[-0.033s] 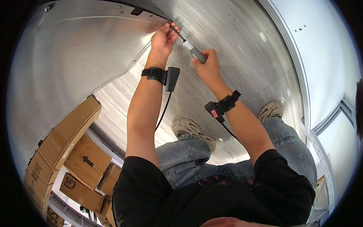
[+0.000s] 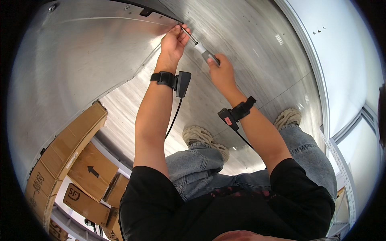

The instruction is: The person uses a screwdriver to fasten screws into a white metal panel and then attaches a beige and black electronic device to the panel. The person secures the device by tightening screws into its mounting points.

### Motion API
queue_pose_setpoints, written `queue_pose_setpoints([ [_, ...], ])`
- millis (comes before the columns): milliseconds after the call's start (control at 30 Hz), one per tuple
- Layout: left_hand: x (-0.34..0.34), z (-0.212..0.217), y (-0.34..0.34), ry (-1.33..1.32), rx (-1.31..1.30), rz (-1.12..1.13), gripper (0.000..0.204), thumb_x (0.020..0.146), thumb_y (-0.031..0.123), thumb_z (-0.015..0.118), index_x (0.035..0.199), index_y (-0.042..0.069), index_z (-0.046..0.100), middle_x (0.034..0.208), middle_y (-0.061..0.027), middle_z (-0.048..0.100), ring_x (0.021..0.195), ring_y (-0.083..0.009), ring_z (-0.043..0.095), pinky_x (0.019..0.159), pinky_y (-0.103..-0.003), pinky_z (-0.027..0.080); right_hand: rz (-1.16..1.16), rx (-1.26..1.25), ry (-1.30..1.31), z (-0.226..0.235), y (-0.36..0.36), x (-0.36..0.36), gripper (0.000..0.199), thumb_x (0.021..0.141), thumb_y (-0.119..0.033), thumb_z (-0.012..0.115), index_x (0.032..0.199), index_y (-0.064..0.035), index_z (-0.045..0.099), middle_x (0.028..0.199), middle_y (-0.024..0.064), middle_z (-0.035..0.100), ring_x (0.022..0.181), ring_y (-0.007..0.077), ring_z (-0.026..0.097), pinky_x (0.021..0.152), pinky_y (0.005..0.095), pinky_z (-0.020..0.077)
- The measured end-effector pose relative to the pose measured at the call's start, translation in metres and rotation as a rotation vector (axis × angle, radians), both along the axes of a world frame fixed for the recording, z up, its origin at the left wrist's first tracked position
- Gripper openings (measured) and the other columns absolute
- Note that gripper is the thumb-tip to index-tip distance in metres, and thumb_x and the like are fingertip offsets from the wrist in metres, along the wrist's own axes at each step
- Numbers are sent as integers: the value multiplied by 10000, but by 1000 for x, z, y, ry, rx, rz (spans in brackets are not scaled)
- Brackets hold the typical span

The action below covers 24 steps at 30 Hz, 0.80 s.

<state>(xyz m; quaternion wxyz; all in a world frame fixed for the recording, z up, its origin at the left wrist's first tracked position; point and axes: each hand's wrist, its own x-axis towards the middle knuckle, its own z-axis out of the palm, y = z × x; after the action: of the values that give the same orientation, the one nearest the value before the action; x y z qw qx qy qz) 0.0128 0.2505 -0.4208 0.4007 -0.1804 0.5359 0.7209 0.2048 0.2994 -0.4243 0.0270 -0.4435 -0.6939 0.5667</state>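
My right hand (image 2: 222, 71) is closed round the grey and white handle of a screwdriver (image 2: 207, 53). The screwdriver slants up and left, and its thin metal shaft reaches the edge of a large silvery metal panel (image 2: 92, 44). At that edge my left hand (image 2: 173, 43) is closed, thumb and fingers bent about the far end of the shaft. The fingers hide the screwdriver's tip and whatever it touches. Each wrist wears a black strap with a small black box and a cable.
Cardboard boxes (image 2: 94, 170) are stacked at lower left, beside the panel. Grey wood-look floor (image 2: 257, 44) lies under my hands. A white cabinet-like surface (image 2: 341, 60) stands on the right. My shoes (image 2: 203, 138) rest on the floor below my arms.
My right hand has shifted a little on the screwdriver handle, the thumb and fingers now wrapped differently round it. My left hand and the panel stay in place.
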Motion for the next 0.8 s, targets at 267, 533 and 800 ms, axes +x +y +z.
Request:
queue_pose_setpoints([
  [267,-2,-6,-4,-9,8,-21,169,956,113,431,1046,8,528,991,-105,626,840,-216,628,742,-307,542,-120,-336,89,12,2,-1,529,830,-365,645,1128,30,458,912,132,542,688,227,571,665,356,456],
  [533,0,-2,-3,5,-3,-18,184,964,121,409,1057,13,525,986,-98,622,843,-216,627,750,-313,538,-303,-610,83,30,7,-7,431,881,-359,580,1000,50,514,709,68,558,551,139,534,494,274,425],
  [800,0,2,0,-5,-100,-22,152,955,114,441,1043,39,539,960,-66,630,829,-184,620,725,-293,513,-244,-601,6,37,14,-9,405,918,-392,506,945,7,565,723,78,580,562,124,519,467,266,389],
])
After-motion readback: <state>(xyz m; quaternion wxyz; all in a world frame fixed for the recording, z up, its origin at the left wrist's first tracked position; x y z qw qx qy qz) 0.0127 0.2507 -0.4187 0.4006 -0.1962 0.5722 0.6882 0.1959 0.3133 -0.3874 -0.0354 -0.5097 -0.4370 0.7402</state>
